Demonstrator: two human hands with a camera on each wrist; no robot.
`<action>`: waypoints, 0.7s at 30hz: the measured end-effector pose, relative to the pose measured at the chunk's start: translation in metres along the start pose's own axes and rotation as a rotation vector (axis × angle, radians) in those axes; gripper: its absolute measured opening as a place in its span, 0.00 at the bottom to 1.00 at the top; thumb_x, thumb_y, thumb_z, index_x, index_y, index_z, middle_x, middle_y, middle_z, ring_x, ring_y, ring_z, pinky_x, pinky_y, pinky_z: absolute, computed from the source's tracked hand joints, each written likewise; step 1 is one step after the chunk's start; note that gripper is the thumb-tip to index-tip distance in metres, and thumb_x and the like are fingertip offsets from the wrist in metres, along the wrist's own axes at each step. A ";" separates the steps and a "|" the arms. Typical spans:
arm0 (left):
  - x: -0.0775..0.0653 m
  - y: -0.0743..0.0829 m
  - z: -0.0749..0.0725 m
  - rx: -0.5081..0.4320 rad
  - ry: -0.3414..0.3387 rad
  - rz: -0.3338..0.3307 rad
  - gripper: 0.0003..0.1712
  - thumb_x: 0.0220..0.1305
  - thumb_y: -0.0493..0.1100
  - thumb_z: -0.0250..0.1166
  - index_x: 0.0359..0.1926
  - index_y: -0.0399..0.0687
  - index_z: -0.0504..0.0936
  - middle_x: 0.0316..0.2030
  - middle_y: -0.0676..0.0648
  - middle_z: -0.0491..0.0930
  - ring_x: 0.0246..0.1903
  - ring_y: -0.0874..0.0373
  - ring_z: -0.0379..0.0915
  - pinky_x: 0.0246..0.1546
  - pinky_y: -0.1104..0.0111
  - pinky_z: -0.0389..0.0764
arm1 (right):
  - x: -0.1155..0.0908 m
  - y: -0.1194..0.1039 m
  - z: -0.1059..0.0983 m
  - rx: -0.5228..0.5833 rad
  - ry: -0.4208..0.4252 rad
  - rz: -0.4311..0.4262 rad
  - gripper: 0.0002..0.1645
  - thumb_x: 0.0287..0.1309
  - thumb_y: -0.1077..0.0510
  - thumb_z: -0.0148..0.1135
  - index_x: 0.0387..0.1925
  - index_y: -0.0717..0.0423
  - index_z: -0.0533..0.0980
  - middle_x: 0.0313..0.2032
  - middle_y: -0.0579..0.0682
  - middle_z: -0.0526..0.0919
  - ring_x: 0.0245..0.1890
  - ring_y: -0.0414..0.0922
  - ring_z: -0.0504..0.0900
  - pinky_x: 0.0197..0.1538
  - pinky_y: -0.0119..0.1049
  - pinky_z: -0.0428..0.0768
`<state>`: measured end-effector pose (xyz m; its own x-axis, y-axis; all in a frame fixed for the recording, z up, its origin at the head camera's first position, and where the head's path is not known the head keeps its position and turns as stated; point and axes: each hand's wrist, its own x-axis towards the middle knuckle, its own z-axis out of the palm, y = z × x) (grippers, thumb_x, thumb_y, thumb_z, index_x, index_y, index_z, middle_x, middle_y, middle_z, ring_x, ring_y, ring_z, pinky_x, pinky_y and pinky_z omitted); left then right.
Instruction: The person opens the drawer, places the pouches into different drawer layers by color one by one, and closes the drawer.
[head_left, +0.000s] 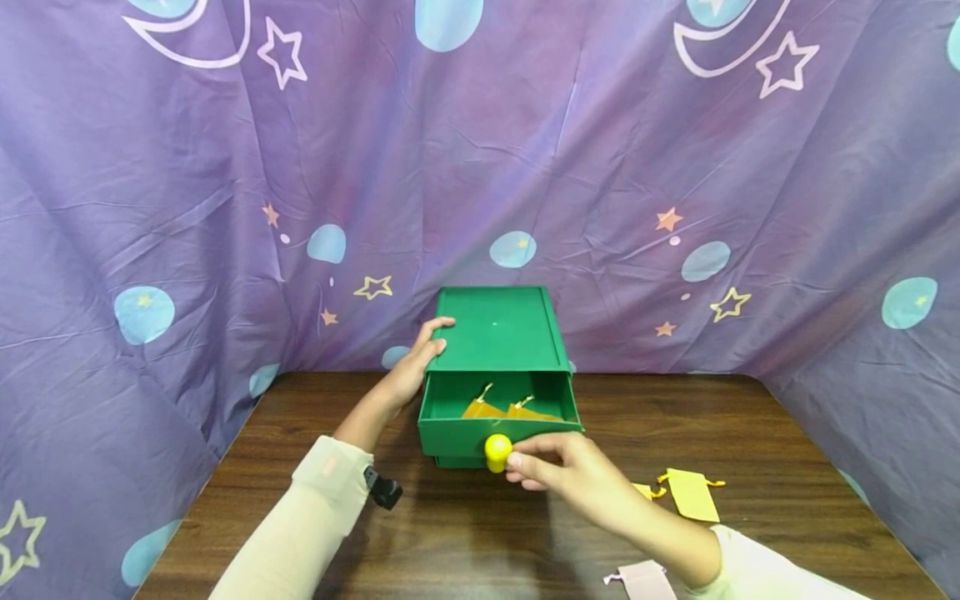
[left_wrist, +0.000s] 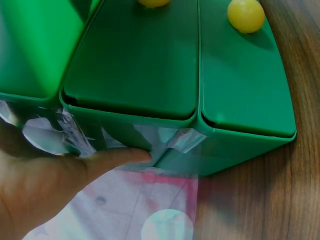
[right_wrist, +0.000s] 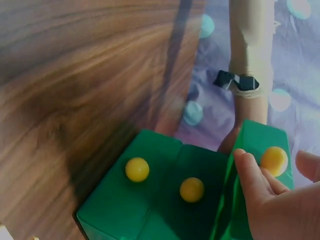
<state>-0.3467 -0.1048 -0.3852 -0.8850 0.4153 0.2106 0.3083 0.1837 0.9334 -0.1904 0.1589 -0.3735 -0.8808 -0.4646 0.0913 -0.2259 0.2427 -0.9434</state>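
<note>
A green drawer box [head_left: 495,329] stands upright with its top drawer [head_left: 459,437] pulled out. Inside that drawer lie two orange pouches [head_left: 483,409] with pale drawstrings. My right hand [head_left: 581,467] is at the drawer's yellow knob [head_left: 497,451]. In the right wrist view, its fingers [right_wrist: 248,172] lie straight against the drawer front, and a narrow gap shows between thumb and knob. My left hand [head_left: 412,367] rests on the box's left side, fingertips at the top edge. In the left wrist view, its thumb [left_wrist: 117,158] stretches along the side wall. Two lower drawers [left_wrist: 132,65] are closed.
On the brown wooden table [head_left: 420,533], a yellow pouch [head_left: 692,493] lies to the right, with another yellow pouch partly behind my right forearm. A pale pink pouch [head_left: 647,581] lies at the front edge of the view. A purple curtain [head_left: 480,167] hangs behind and at both sides.
</note>
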 end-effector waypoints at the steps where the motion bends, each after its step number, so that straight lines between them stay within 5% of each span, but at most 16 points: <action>1: 0.000 0.000 0.000 0.001 -0.002 0.001 0.29 0.80 0.49 0.40 0.78 0.53 0.54 0.80 0.40 0.44 0.78 0.41 0.39 0.75 0.40 0.41 | 0.001 0.001 0.001 0.047 -0.011 0.010 0.24 0.72 0.55 0.62 0.54 0.76 0.79 0.45 0.62 0.88 0.46 0.52 0.89 0.49 0.37 0.85; 7: 0.001 -0.001 -0.001 -0.002 -0.006 0.000 0.29 0.80 0.49 0.39 0.78 0.52 0.54 0.80 0.40 0.44 0.77 0.41 0.39 0.75 0.41 0.41 | 0.004 0.006 0.009 0.264 -0.052 0.072 0.27 0.76 0.56 0.55 0.56 0.82 0.73 0.48 0.70 0.85 0.49 0.57 0.87 0.54 0.45 0.84; 13: 0.001 0.000 0.000 -0.005 -0.006 0.002 0.29 0.80 0.48 0.40 0.78 0.51 0.54 0.79 0.40 0.45 0.76 0.41 0.42 0.75 0.42 0.43 | 0.005 0.006 0.019 0.515 -0.032 0.208 0.29 0.76 0.51 0.56 0.60 0.75 0.73 0.48 0.65 0.87 0.50 0.52 0.88 0.56 0.42 0.83; 21: -0.001 0.002 0.001 -0.015 0.002 0.012 0.29 0.79 0.48 0.40 0.77 0.51 0.54 0.79 0.39 0.46 0.75 0.42 0.43 0.75 0.44 0.45 | 0.007 0.009 0.027 0.641 -0.003 0.259 0.27 0.75 0.49 0.58 0.56 0.73 0.76 0.47 0.63 0.88 0.51 0.53 0.87 0.59 0.44 0.81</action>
<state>-0.3447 -0.1038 -0.3840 -0.8819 0.4158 0.2220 0.3134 0.1655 0.9351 -0.1873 0.1343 -0.3896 -0.8717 -0.4625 -0.1620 0.2828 -0.2048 -0.9371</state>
